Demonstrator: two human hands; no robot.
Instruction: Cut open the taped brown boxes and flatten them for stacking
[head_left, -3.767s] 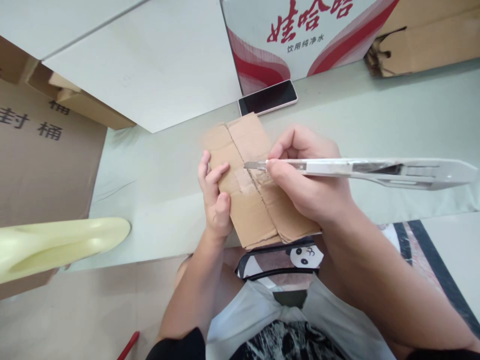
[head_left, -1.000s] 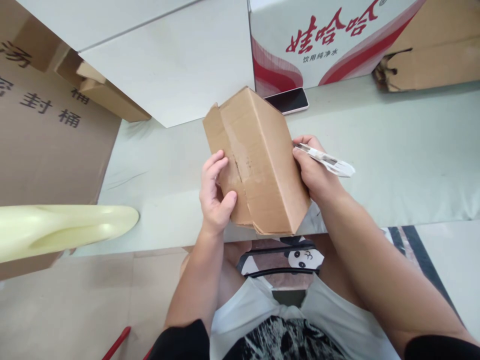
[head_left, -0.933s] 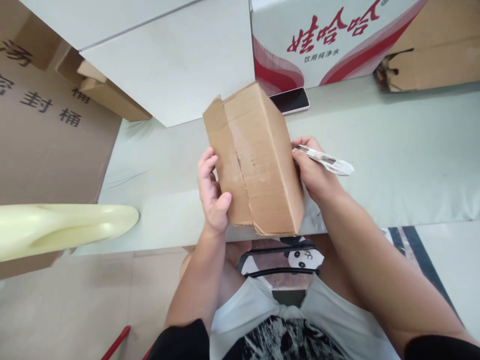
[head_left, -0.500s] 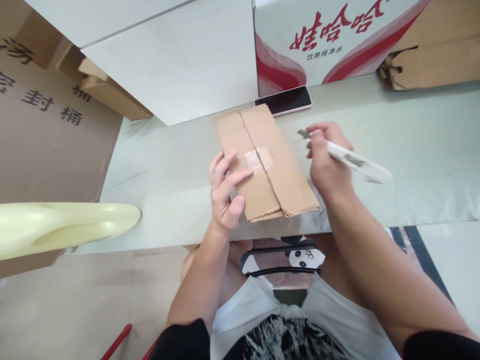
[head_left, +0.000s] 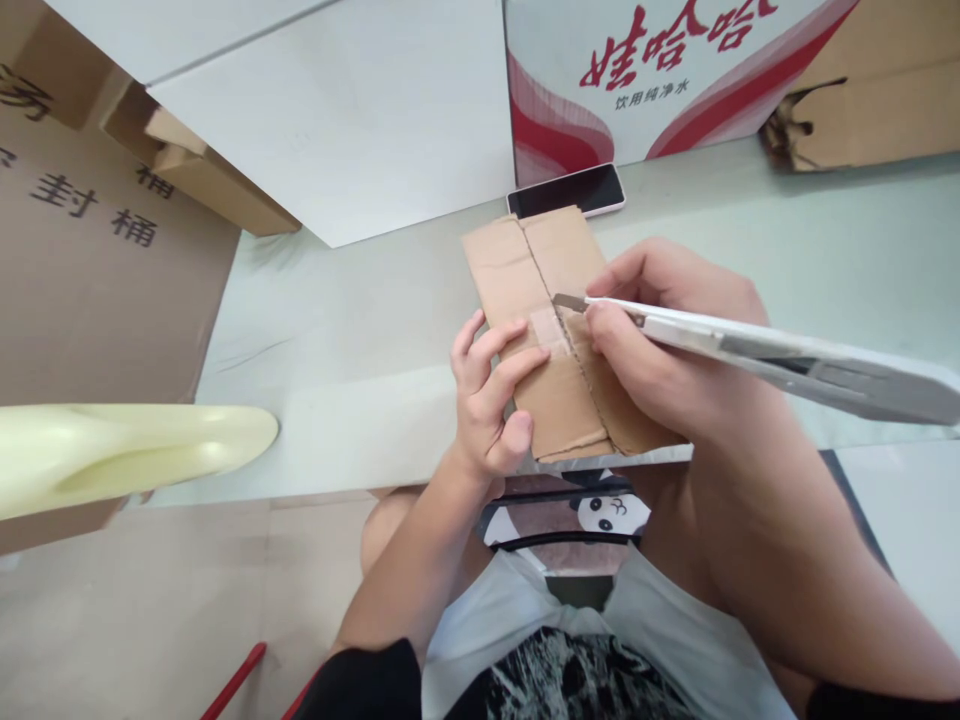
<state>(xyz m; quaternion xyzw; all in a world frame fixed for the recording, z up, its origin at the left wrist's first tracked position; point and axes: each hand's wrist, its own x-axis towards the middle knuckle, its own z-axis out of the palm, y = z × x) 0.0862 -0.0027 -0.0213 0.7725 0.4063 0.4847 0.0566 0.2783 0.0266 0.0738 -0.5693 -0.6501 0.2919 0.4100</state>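
A small flat cardboard box (head_left: 502, 262) lies on the pale table, its middle seam running away from me under a patch of clear tape (head_left: 550, 334). My left hand (head_left: 489, 392) steadies the box at its left side, fingers spread over the top and thumb near its edge. In my right hand (head_left: 686, 325) is a white utility knife (head_left: 795, 365), gripped near its front end. The blade is out, and its tip is at the seam beside the tape; whether it cuts in, I cannot tell. My right hand covers part of the box's right side.
A phone (head_left: 570, 190) lies just beyond the box, before a red-and-white carton (head_left: 637, 130). A large white box (head_left: 337, 140) stands at the back left. Brown cartons flank the table (head_left: 352, 420). A pale yellow-green curved object (head_left: 150, 450) juts in from the left.
My right hand has brought the knife leftward over the box, blade tip now at the seam. The box and my left hand have shifted a little to the right together.
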